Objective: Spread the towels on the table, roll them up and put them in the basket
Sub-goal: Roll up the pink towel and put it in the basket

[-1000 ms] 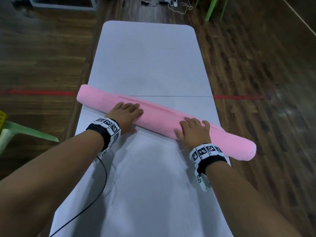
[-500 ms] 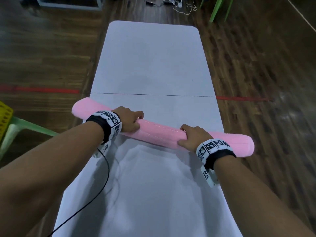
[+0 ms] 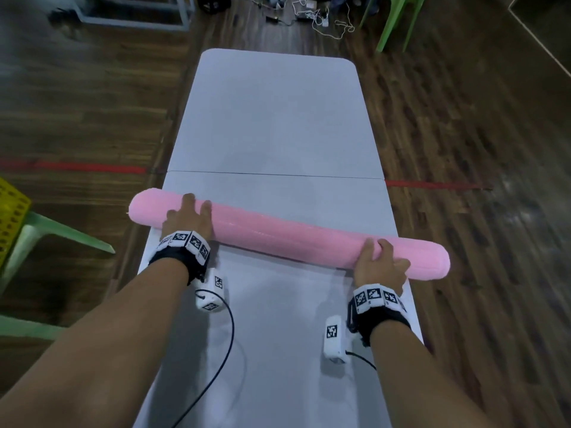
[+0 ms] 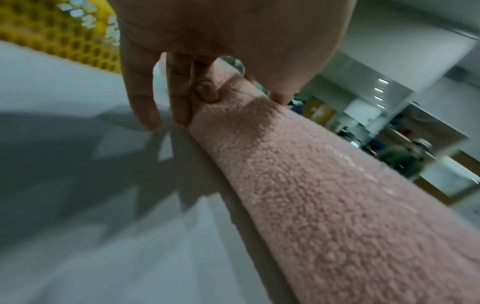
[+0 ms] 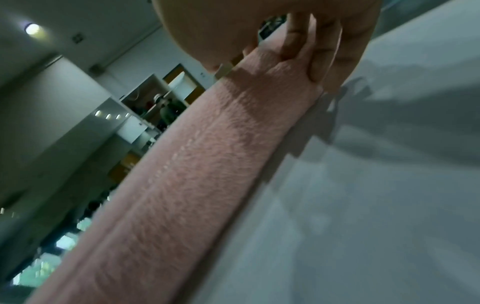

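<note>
Both hands, left (image 3: 188, 219) and right (image 3: 378, 264), grip the long pink rolled terry towel (image 3: 287, 234) lying across the grey folding desk (image 3: 272, 118) (overhanging both edges); lifted carelessly, its unsupported middle could sag and unroll.

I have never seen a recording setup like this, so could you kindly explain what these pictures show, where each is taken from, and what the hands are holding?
No machine works here: a person wears one camera on the head and one on each wrist, on bands with black-and-white markers. The head view looks down at a grey table. Across it lies a rolled pink towel, its ends reaching past both table edges. The left hand grips the roll near one end, the right hand near the other. The wrist views look along each hand: the left hand's fingers curl round the towel, and so do the right hand's fingers. A yellow basket stands at the left.
</note>
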